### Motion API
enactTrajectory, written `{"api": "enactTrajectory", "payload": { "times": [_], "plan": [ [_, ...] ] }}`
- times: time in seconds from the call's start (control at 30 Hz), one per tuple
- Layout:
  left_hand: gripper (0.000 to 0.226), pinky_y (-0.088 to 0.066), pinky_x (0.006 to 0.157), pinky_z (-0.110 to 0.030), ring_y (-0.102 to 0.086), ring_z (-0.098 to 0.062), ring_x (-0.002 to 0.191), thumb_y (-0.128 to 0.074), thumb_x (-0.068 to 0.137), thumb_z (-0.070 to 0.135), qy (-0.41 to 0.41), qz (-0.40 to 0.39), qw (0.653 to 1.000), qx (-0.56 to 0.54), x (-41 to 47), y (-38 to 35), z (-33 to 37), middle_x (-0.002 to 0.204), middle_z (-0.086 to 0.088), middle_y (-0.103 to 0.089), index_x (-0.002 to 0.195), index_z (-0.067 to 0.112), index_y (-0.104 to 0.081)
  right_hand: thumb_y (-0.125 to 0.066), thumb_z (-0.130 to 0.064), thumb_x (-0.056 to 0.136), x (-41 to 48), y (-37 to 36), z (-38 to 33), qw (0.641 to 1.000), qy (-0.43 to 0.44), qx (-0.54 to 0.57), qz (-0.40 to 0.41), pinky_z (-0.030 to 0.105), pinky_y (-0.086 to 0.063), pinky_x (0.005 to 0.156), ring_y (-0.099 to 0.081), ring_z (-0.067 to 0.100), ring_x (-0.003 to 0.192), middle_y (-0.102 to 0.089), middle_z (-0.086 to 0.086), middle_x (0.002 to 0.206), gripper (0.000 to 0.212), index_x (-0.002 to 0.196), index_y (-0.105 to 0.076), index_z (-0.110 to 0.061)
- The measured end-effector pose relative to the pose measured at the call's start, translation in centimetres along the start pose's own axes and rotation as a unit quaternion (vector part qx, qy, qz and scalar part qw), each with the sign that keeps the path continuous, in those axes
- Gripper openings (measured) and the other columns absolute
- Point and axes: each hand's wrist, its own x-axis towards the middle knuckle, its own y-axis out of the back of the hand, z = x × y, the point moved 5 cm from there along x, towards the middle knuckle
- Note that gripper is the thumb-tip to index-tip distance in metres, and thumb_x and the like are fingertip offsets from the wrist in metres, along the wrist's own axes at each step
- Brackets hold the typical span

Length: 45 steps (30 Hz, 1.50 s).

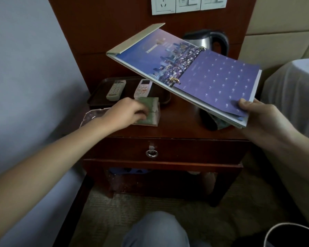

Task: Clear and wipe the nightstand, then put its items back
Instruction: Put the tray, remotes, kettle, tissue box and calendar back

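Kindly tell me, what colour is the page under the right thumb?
The page is purple with rows of pale marks; head view.

Binder (194, 72) purple-blue, city-photo page; green packet (148, 113); dark red-brown nightstand (177, 125); steel-black kettle (207, 41).

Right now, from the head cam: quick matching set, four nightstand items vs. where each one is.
1 ring binder
2 green pack
3 beige remote
4 kettle

A in the brown tray
B held up by the right hand
C at the back of the nightstand
D under the left hand

Pairs: 1-B, 2-D, 3-A, 4-C
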Motion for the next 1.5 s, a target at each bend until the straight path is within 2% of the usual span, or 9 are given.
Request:
{"api": "enactTrajectory", "payload": {
  "times": [0.33, 0.43, 0.53, 0.63, 0.73, 1.0, 1.13, 1.27, 1.5],
  "plan": [
    [0.027, -0.049, 0.082, -0.025, -0.063, -0.006, 0.083, -0.074, 0.08, 0.023, 0.064, -0.018, 0.998, 0.0, -3.9, 2.3, -0.1, 0.095, 0.0, -0.073, 0.104, 0.013, -0.073, -0.046, -0.007, 0.082, 0.9, -2.5, -0.4, 0.999, 0.015, -0.013, -0.031, 0.028, -0.057, 0.072, -0.069, 0.016, 0.091, -0.07, 0.001, 0.105, 0.042, 0.123, -0.052, -0.012],
    [0.014, -0.048, 0.084, -0.027, -0.062, -0.004, 0.083, -0.063, 0.089, 0.028, 0.098, 0.087, 0.979, -0.153, -3.5, 5.2, 2.0, 0.091, 0.009, -0.068, 0.102, 0.025, -0.066, -0.041, -0.003, 0.09, 1.0, -3.2, -0.7, 0.999, 0.03, -0.016, -0.031, 0.028, -0.057, 0.071, -0.069, 0.017, 0.092, -0.068, 0.003, 0.11, 0.042, 0.131, -0.047, -0.01],
    [0.043, -0.048, 0.094, -0.042, -0.059, -0.027, 0.115, -0.038, 0.098, 0.047, 0.214, 0.111, 0.776, -0.583, -2.3, 6.5, 4.5, 0.125, -0.01, -0.06, 0.129, 0.019, -0.048, -0.038, 0.001, 0.093, 1.2, -4.3, -0.9, 0.998, 0.045, -0.028, -0.042, 0.027, -0.056, 0.072, -0.067, 0.017, 0.098, -0.062, 0.005, 0.121, 0.044, 0.135, -0.042, -0.012],
    [0.058, -0.045, 0.083, -0.059, -0.052, -0.04, 0.119, -0.036, 0.097, 0.05, 0.303, 0.118, 0.546, -0.772, -0.8, 6.9, 6.6, 0.135, -0.02, -0.05, 0.139, 0.01, -0.038, -0.04, 0.007, 0.092, 1.7, -4.8, -0.9, 0.996, 0.059, -0.057, -0.041, 0.03, -0.056, 0.079, -0.061, 0.02, 0.11, -0.055, 0.006, 0.131, 0.053, 0.137, -0.033, -0.019],
    [0.033, -0.046, 0.065, -0.055, -0.059, -0.035, 0.097, -0.027, 0.103, 0.027, 0.368, 0.142, 0.467, -0.791, 0.0, 6.3, 7.3, 0.113, -0.02, -0.059, 0.106, 0.006, -0.053, -0.051, 0.001, 0.09, 1.6, -5.4, -2.2, 0.983, 0.063, -0.163, -0.053, 0.034, -0.055, 0.083, -0.061, 0.018, 0.11, -0.055, 0.003, 0.13, 0.057, 0.137, -0.029, -0.023],
    [0.035, -0.052, 0.038, -0.041, -0.065, -0.027, 0.083, -0.02, 0.103, 0.014, 0.363, 0.237, 0.606, -0.667, 2.0, 6.6, 4.3, 0.117, -0.01, -0.061, 0.129, 0.014, -0.043, -0.055, -0.022, 0.09, 3.2, -3.0, -7.4, 0.959, 0.085, -0.258, 0.079, 0.04, -0.052, 0.084, -0.059, 0.02, 0.09, -0.058, 0.006, 0.11, 0.055, 0.137, -0.028, -0.032],
    [0.023, -0.054, 0.04, -0.038, -0.065, -0.024, 0.079, -0.029, 0.101, 0.01, 0.343, 0.234, 0.708, -0.572, 1.7, 8.2, 3.4, 0.105, -0.002, -0.062, 0.114, 0.021, -0.044, -0.057, -0.037, 0.081, 4.1, -2.6, -9.1, 0.899, 0.132, -0.382, 0.168, 0.035, -0.044, 0.094, -0.048, 0.022, 0.118, -0.041, 0.007, 0.138, 0.072, 0.145, -0.024, -0.029],
    [0.038, -0.058, 0.047, -0.043, -0.053, -0.036, 0.12, -0.03, 0.101, 0.016, 0.316, 0.181, 0.807, -0.465, 2.4, 8.6, 2.8, 0.146, -0.003, -0.04, 0.137, 0.024, -0.039, -0.051, -0.029, 0.092, 4.7, -4.4, -8.1, 0.847, 0.083, -0.516, 0.099, 0.028, -0.04, 0.077, -0.052, 0.02, 0.095, -0.047, 0.008, 0.129, 0.046, 0.136, -0.043, -0.019],
    [0.049, -0.059, 0.052, -0.038, -0.046, -0.035, 0.13, -0.032, 0.102, 0.022, 0.248, 0.175, 0.864, -0.402, 5.0, 10.2, 4.2, 0.155, 0.0, -0.029, 0.149, 0.03, -0.021, -0.058, -0.02, 0.087, 3.6, -6.0, -8.2, 0.762, 0.134, -0.603, 0.194, 0.037, -0.023, 0.107, -0.021, 0.038, 0.134, -0.015, 0.016, 0.147, 0.077, 0.145, -0.01, -0.003]
  ]
}}
